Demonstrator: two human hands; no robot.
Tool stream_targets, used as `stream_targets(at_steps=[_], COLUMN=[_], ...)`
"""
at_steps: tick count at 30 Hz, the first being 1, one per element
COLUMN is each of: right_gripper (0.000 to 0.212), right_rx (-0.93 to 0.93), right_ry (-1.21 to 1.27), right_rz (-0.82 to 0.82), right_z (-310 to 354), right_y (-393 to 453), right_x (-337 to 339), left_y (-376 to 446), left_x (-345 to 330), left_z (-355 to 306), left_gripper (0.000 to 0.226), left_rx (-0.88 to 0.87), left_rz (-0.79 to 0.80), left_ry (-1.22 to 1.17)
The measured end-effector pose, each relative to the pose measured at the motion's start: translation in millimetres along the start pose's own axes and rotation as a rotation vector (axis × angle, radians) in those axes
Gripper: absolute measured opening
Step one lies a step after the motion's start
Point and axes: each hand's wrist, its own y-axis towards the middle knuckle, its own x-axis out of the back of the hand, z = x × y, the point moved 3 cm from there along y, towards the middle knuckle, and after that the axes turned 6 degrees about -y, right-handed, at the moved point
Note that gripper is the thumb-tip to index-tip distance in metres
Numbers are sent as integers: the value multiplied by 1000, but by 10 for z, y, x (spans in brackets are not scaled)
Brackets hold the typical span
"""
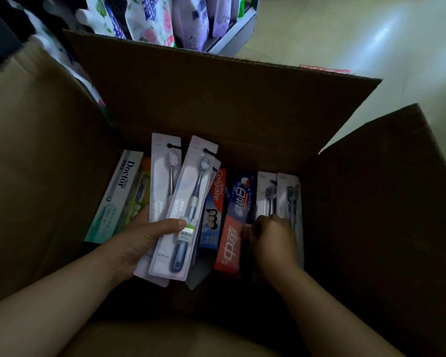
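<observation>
A pale, glossy tiled floor [371, 47] fills the upper right, with a soft white patch of light reflected on it. At the top centre stands a low shop shelf [233, 30] with a light metal edge, its corner meeting the floor. Soft pouches [152, 19] stand in a row on it: white ones with pink flowers and blue lettering, then purple ones. More flowered pouches run down the left, behind a large cardboard box [216, 94]. The far upper left is dark. The scene is dim overall.
</observation>
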Motion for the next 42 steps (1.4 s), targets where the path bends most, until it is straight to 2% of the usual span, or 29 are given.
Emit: stream_targets(at_steps=[3, 7, 9, 13, 16, 19, 21, 23, 27, 30, 34, 37, 39, 40, 42], right_gripper=[23, 15, 15, 21, 16, 17, 18, 19, 25, 30, 38, 44, 38, 32, 25], right_rx=[38, 119, 184, 149, -5, -109, -125, -148, -182, -214, -231, -194, -131, -97, -86], right_ry=[100, 271, 402, 633, 900, 1148, 1220, 1232, 1039, 982, 949, 743, 678, 689, 787], right_rz=[-39, -55, -89, -58, 5, 82, 105, 113, 67, 61, 55, -92, -164, -106, 180], right_z=[15, 87, 156, 249, 189, 138, 158, 180, 186, 162, 136, 212, 338, 439, 658], right_y=[4, 118, 161, 290, 401, 419, 416, 438, 538, 630, 625, 510, 383, 312, 123], right_x=[103, 456, 606, 706, 686, 635, 610, 543, 366, 281, 304, 439, 499, 471, 402], left_y=[-14, -17, -14, -3, 8, 41, 44, 50, 47, 64, 85, 86, 97, 99, 77], left_x=[-15, 9, 28, 39, 87, 109, 86, 77, 77, 98, 117, 104, 93, 90, 53], left_z=[-32, -18, -14, -14, -19, -8, -27, -26, -9, -17, -18, -35, -53, -59, -89], left_gripper=[86, 106, 106, 93, 62, 75, 58, 48, 65, 72, 71, 73, 68, 60, 41], left_rx=[-4, -4, 9, 1, -4, 4, 0, 5, 13, 6, -10, -8, -8, -9, -10], left_rz=[-5, -11, -8, -18, -52, -69, -67, -69, -67, -75, -80, -85, -84, -82, -87], left_ry=[-3, -16, -15, -19, -57, -52, -62, -70, -40, -31, -36, -34, -37, -52, -82])
